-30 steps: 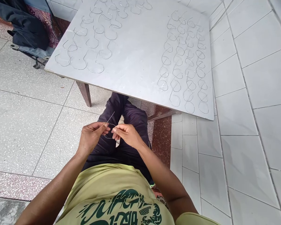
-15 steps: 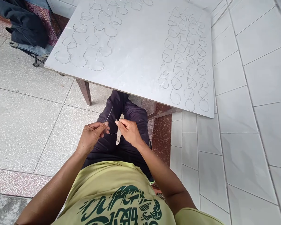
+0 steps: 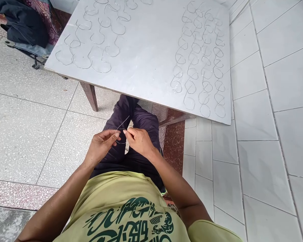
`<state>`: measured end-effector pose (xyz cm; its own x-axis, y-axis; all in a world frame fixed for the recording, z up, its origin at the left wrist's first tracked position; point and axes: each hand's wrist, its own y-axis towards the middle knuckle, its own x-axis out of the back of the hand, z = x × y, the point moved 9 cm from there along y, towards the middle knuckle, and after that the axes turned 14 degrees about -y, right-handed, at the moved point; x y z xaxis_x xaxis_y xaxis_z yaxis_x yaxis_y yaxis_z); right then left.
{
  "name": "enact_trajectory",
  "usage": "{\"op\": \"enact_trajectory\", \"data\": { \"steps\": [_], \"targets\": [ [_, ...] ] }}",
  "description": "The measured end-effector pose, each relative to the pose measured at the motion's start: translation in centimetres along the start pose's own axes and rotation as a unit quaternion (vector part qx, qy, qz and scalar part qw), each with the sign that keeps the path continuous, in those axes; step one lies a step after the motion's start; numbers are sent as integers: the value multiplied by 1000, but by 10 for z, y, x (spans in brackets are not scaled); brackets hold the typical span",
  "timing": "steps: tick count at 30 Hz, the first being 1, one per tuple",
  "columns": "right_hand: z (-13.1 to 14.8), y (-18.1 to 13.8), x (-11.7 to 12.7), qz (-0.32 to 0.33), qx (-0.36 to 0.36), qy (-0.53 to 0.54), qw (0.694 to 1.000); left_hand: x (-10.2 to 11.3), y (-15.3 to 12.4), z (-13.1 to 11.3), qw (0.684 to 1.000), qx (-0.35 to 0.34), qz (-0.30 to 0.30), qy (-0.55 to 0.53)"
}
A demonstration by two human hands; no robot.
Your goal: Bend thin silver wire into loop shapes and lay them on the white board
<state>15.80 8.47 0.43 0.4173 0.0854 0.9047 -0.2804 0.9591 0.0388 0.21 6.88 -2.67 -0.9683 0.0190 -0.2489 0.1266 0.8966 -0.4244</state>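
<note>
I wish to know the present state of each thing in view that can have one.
Held wire: bent, one end free.
Left hand: pinching the held wire.
Right hand: pinching the held wire.
Table: standing.
Left-side wires: open curves, lying on the table.
Right-side wires: looped, lying on the table.
Chair: unfolded.
Dark cloth: bunched on the chair.

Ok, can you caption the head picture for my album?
Left fingers and right fingers hold a wire near a table of curly wires.
</note>
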Motion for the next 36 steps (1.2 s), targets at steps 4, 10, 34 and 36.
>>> {"op": "enact_trajectory", "data": {
  "steps": [4, 10, 34, 36],
  "targets": [
    [-2, 1, -2, 18, -3, -5, 1000, 4, -1, 5, 1000, 11, 10, 12],
    [-3, 1, -5, 31, -10, 6, 999, 9, 0, 2, 1000, 5, -9, 9],
    [-84, -16, 125, -124, -162, 34, 979, -134, 51, -92, 953, -195, 98, 210],
    [-98, -6, 148, -116, -173, -41, 977, -165, 69, -114, 918, -246, 107, 293]
  ]
}}
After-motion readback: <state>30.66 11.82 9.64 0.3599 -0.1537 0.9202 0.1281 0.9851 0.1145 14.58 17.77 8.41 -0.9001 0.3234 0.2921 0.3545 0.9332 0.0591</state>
